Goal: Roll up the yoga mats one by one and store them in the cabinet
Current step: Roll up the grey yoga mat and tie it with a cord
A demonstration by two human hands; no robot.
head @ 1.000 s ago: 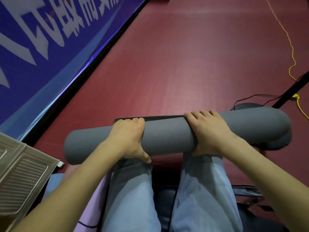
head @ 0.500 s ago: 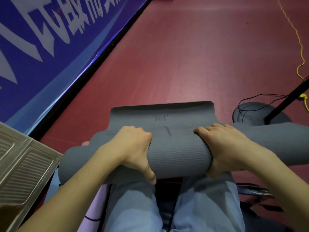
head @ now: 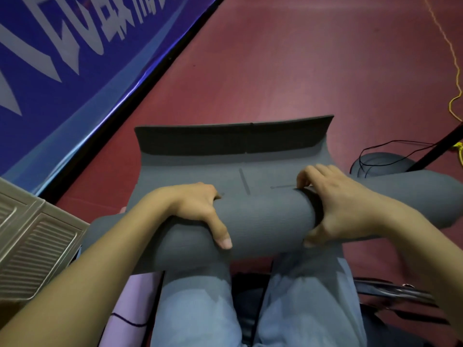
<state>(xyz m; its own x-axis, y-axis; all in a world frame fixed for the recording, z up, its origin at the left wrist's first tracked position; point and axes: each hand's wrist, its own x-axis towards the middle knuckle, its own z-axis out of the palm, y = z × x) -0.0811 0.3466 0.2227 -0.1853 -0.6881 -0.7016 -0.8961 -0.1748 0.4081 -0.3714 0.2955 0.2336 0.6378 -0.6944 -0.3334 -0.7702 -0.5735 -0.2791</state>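
Mat: grey yoga mat (head: 265, 221), mostly rolled, lies across the person's knees above the floor; its free end sticks up beyond the roll, dark underside showing.
Markings: thin dark alignment lines on the mat; no readable logo.
Left grip: left hand (head: 198, 209) curls over the roll, thumb pressed on the near side.
Right grip: right hand (head: 338, 204) wraps the roll, fingers over the top.
Writing: large white characters on the blue banner (head: 62, 58), cut off, unreadable.
Floor: dark red floor (head: 288, 71), with a yellow cord (head: 451, 58).
Left edge: beige louvred cabinet door (head: 32, 241).
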